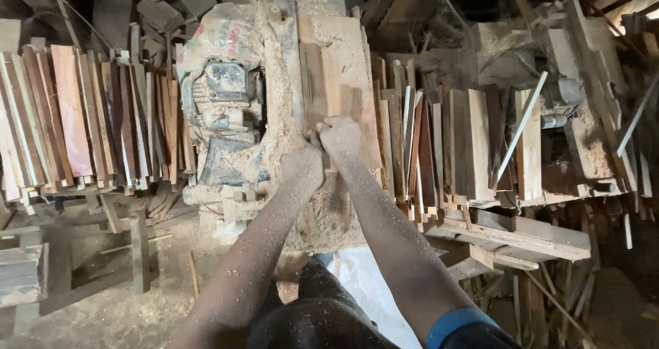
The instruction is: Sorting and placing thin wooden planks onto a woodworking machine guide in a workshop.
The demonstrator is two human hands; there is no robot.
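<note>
Pressing down side by side, both sawdust-coated hands sit on the near end of a short brown wooden strip that lies lengthwise on the sawdust-covered flat machine counter in the middle of the scene. The left hand is clenched, knuckles up, against the strip's near left edge beside a long upright wooden guide rail that runs away toward the far side. The right hand sits just right of it and slightly farther out, fingers curled down onto the strip's near end; the two hands touch each other. How far the fingers wrap under the wood cannot be told. The strip itself stretches from the hands toward the far end of the counter, lying flat and hugging the rail.

Just left of the counter stands a dusty grey electric motor, partly draped with a pale printed sack. Farther left, a row of thin reddish and brown wooden slats is stacked on edge. To the right, a second pile of mixed light and dark wooden boards leans together, with one pale thin stick lying slantwise across it. Sawdust covers the floor near the person's dark trousers.
</note>
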